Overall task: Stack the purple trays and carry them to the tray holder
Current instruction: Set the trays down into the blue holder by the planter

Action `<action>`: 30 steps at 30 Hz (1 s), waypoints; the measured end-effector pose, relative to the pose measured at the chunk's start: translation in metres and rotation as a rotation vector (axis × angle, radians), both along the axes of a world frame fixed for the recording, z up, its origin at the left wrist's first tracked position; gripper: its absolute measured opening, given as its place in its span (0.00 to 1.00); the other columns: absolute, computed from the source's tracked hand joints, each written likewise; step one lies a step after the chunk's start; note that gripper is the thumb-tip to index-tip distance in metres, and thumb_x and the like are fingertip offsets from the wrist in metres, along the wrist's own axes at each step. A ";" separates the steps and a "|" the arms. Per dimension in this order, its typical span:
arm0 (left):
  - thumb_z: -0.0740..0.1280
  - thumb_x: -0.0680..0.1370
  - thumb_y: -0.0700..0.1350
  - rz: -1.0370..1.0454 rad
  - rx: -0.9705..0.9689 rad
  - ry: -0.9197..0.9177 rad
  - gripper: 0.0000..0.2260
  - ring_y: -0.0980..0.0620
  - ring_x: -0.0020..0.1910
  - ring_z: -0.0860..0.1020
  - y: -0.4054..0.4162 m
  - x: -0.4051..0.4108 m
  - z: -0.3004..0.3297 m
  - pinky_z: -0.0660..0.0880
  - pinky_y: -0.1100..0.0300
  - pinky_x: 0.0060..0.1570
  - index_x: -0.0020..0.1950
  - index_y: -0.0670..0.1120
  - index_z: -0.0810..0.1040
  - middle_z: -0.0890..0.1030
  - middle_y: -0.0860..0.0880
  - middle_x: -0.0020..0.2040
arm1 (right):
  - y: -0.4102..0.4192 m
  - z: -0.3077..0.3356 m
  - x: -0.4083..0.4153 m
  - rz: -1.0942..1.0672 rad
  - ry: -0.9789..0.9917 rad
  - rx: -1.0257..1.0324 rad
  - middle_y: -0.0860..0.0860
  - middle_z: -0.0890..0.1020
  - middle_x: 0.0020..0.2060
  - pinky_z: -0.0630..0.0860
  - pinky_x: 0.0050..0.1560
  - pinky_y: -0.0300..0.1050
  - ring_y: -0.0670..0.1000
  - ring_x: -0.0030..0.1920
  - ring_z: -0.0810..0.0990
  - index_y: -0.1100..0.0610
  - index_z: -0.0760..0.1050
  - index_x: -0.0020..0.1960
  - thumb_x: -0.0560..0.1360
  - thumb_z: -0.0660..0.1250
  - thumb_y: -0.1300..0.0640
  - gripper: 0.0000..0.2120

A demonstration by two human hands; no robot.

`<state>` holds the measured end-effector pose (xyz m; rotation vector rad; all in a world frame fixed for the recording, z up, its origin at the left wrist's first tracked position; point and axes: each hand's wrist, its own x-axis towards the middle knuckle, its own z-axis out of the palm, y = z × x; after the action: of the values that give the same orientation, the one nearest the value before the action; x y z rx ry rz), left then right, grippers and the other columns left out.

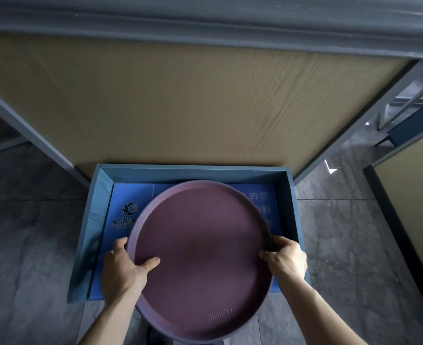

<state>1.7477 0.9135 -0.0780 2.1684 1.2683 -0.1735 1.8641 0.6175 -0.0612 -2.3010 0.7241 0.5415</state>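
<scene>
A round purple tray [203, 257] with a raised rim fills the lower middle of the head view. I hold it by both sides, tilted slightly, over an open blue box [98, 220] that stands on the floor. My left hand [123, 267] grips the tray's left rim with the thumb lying on the inner surface. My right hand [286, 260] grips the right rim, fingers wrapped under it. Whether more trays sit beneath the top one is hidden. The tray's far edge hangs inside the box; its near edge reaches past the box's front.
A table with a tan wood-grain top [193, 108] and grey metal legs [26, 125] stands just behind the box. Grey marbled floor tiles [26, 245] lie on both sides. A second tan panel [414, 185] and a dark stool frame [404, 130] are at the right.
</scene>
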 end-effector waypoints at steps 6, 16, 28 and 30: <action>0.83 0.61 0.56 -0.006 -0.040 -0.007 0.41 0.38 0.52 0.81 0.004 -0.001 0.001 0.78 0.47 0.44 0.68 0.50 0.67 0.81 0.41 0.58 | -0.005 -0.003 0.000 0.055 -0.026 0.006 0.53 0.85 0.52 0.78 0.56 0.47 0.56 0.53 0.83 0.51 0.78 0.66 0.67 0.79 0.56 0.29; 0.74 0.55 0.74 -0.699 0.213 0.077 0.61 0.42 0.80 0.47 -0.046 -0.003 0.019 0.49 0.44 0.78 0.80 0.62 0.46 0.48 0.47 0.82 | 0.010 -0.004 -0.038 0.959 -0.289 -0.366 0.57 0.38 0.80 0.48 0.78 0.60 0.59 0.79 0.34 0.43 0.45 0.80 0.62 0.68 0.26 0.55; 0.73 0.52 0.74 -0.747 0.228 0.108 0.63 0.39 0.80 0.38 -0.059 -0.004 0.008 0.44 0.43 0.78 0.79 0.65 0.42 0.39 0.47 0.82 | 0.013 -0.007 -0.035 1.112 -0.139 -0.375 0.57 0.32 0.78 0.35 0.77 0.59 0.56 0.77 0.30 0.41 0.33 0.78 0.56 0.75 0.29 0.67; 0.74 0.53 0.74 -0.744 0.225 0.118 0.63 0.40 0.80 0.37 -0.059 -0.004 0.008 0.43 0.44 0.78 0.79 0.65 0.41 0.38 0.48 0.82 | 0.015 -0.007 -0.036 1.110 -0.142 -0.378 0.57 0.32 0.78 0.35 0.77 0.59 0.56 0.77 0.30 0.41 0.33 0.78 0.56 0.74 0.29 0.67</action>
<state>1.7437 0.8543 -0.0704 2.7718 0.4925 -0.4804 1.8279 0.6321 -0.0684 -2.9275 -0.6647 0.7282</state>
